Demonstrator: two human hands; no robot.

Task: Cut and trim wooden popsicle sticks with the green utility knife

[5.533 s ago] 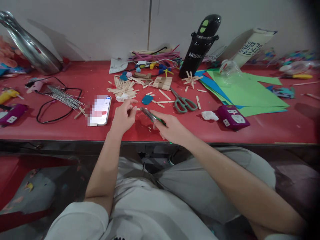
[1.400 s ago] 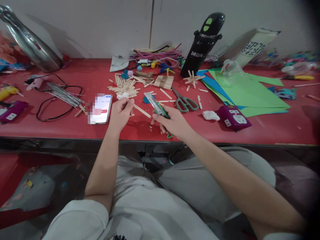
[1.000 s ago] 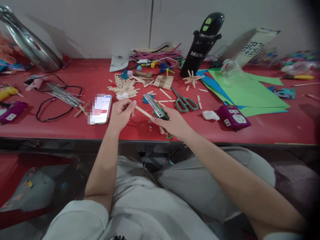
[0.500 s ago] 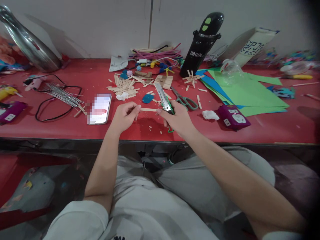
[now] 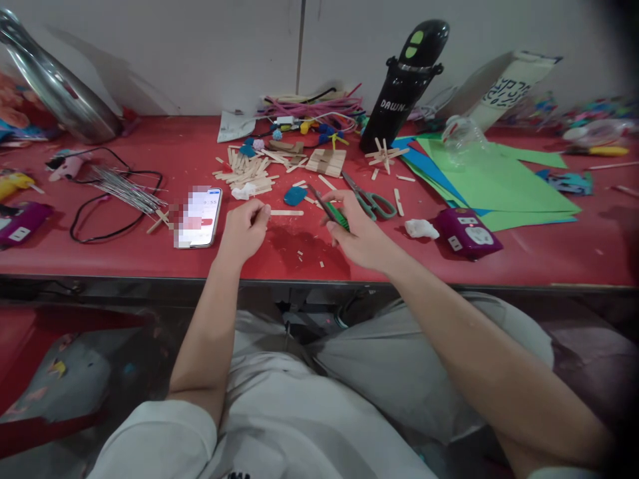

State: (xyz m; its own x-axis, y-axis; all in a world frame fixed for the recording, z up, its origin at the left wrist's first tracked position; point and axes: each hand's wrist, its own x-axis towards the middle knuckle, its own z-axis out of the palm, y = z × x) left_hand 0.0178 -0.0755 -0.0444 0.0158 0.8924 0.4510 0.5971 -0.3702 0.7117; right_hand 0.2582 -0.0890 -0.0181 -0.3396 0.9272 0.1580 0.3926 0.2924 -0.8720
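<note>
Head view: wooden stick (image 5: 288, 213) is pinched at one end by the left hand (image 5: 244, 231), on or just above the red table (image 5: 279, 263).
Cutter (image 5: 338, 215): grasped in the right hand (image 5: 360, 231), apart from the stick.
Steadying: stick best braced flat, left hand held clear of the cutter's path.

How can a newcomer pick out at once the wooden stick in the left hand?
On the red table, find the phone with the lit screen. Just to its right is the left hand, with a pale, flat wooden stick pointing from its fingertips toward the right hand. Unlike the loose sticks heaped farther back, this one is held.
</note>
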